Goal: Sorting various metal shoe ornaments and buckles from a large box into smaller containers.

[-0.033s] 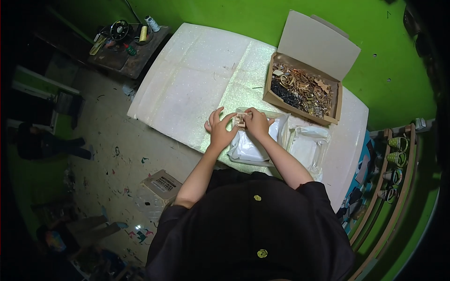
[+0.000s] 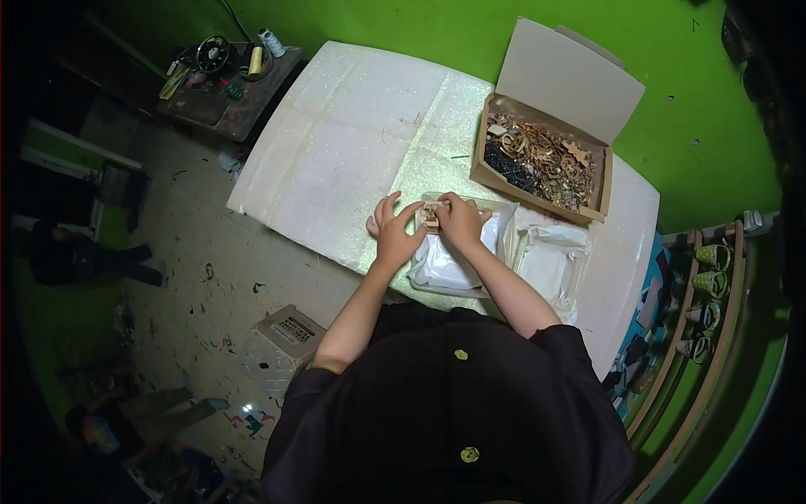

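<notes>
We are likely aligning the tan piece, left hand spread against it, right hand seemingly pinching it; next requires steady pressure.

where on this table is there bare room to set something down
Biggest: the table left of the open box and left hand, up to the green wall, with stray strands. Narrower: between the right lined tray and the table's right edge. Crowded: around that hand, the right hand, left lined tray and box.
</notes>
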